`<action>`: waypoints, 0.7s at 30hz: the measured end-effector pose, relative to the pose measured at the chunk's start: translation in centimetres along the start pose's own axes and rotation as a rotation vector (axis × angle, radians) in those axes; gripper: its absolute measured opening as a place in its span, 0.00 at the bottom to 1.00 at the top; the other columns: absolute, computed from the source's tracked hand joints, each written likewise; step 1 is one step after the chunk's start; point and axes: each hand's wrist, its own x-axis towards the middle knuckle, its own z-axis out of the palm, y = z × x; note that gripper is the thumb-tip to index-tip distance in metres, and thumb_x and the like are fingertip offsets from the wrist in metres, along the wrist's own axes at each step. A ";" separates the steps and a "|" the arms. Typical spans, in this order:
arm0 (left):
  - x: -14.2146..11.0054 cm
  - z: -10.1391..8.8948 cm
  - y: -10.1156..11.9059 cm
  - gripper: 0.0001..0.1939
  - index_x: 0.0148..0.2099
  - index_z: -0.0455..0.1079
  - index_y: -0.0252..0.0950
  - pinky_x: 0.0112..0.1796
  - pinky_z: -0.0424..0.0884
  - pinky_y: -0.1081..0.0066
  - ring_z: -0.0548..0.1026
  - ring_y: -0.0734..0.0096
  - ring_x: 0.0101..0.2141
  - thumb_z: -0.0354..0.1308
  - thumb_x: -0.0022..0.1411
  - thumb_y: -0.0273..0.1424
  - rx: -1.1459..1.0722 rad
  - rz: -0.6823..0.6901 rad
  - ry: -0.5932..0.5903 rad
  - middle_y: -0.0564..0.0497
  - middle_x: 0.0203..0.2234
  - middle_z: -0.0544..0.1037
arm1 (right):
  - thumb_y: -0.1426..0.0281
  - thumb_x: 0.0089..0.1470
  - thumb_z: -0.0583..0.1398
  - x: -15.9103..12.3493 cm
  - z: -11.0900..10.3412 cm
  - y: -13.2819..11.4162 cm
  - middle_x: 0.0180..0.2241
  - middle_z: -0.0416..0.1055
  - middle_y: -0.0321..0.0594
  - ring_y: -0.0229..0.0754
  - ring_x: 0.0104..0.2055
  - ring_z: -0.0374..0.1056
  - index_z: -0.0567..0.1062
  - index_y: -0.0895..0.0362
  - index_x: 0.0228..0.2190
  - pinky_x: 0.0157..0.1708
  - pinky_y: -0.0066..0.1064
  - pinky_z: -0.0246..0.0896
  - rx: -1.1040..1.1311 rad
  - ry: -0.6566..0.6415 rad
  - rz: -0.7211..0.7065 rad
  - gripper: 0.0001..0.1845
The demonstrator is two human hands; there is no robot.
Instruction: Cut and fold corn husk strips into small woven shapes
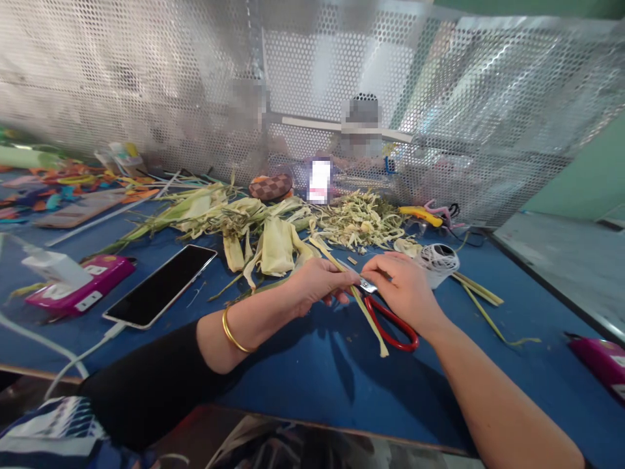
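Observation:
My left hand pinches a long, pale corn husk strip between thumb and fingers. The strip slants down toward the table's front edge. My right hand is closed around the red-handled scissors, whose blades lie close to the strip by my left fingertips. Whether the blades touch it, I cannot tell. Just beyond my hands lie wide corn husks and a heap of shredded husk. A roll of white string stands beside my right hand.
On the left are a phone with a cable plugged in and a magenta power strip. Cut husk strips lie to the right, near another magenta power strip. A perforated metal panel closes off the table's back.

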 end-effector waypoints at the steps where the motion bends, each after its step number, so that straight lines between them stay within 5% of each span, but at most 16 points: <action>1: 0.0 0.0 0.0 0.09 0.28 0.75 0.30 0.16 0.57 0.80 0.69 0.80 0.17 0.64 0.54 0.33 -0.017 -0.012 0.011 0.52 0.15 0.73 | 0.71 0.58 0.56 0.0 0.0 0.0 0.25 0.74 0.33 0.40 0.29 0.67 0.71 0.53 0.25 0.44 0.38 0.57 -0.004 0.016 0.001 0.10; 6: -0.1 0.2 0.3 0.09 0.31 0.75 0.29 0.21 0.64 0.79 0.74 0.77 0.22 0.61 0.58 0.30 -0.289 -0.072 0.026 0.48 0.22 0.78 | 0.70 0.59 0.55 -0.4 -0.5 -1.2 0.35 0.75 0.40 0.45 0.39 0.68 0.76 0.52 0.36 0.50 0.43 0.52 -0.224 0.205 -0.156 0.09; 11: -0.3 0.3 0.4 0.08 0.28 0.74 0.27 0.25 0.66 0.79 0.71 0.79 0.21 0.57 0.58 0.19 -0.470 -0.060 -0.016 0.50 0.19 0.76 | 0.76 0.61 0.51 -0.9 0.3 -3.5 0.30 0.74 0.42 0.44 0.35 0.65 0.75 0.56 0.42 0.46 0.41 0.53 -0.412 -0.009 -0.460 0.14; 14: -0.1 0.4 0.0 0.07 0.27 0.74 0.28 0.24 0.65 0.79 0.71 0.79 0.22 0.58 0.56 0.21 -0.417 -0.022 -0.021 0.49 0.20 0.76 | 0.78 0.61 0.48 -1.0 1.5 -3.9 0.31 0.73 0.46 0.45 0.35 0.65 0.75 0.62 0.41 0.42 0.40 0.55 -0.463 -0.092 -0.554 0.16; 21: 0.2 0.4 -0.7 0.05 0.26 0.75 0.30 0.27 0.67 0.77 0.72 0.76 0.24 0.61 0.53 0.24 -0.303 0.019 0.058 0.47 0.23 0.78 | 0.79 0.61 0.47 -1.2 2.5 -3.7 0.25 0.71 0.41 0.41 0.30 0.64 0.73 0.58 0.28 0.42 0.35 0.57 -0.300 0.023 -0.530 0.18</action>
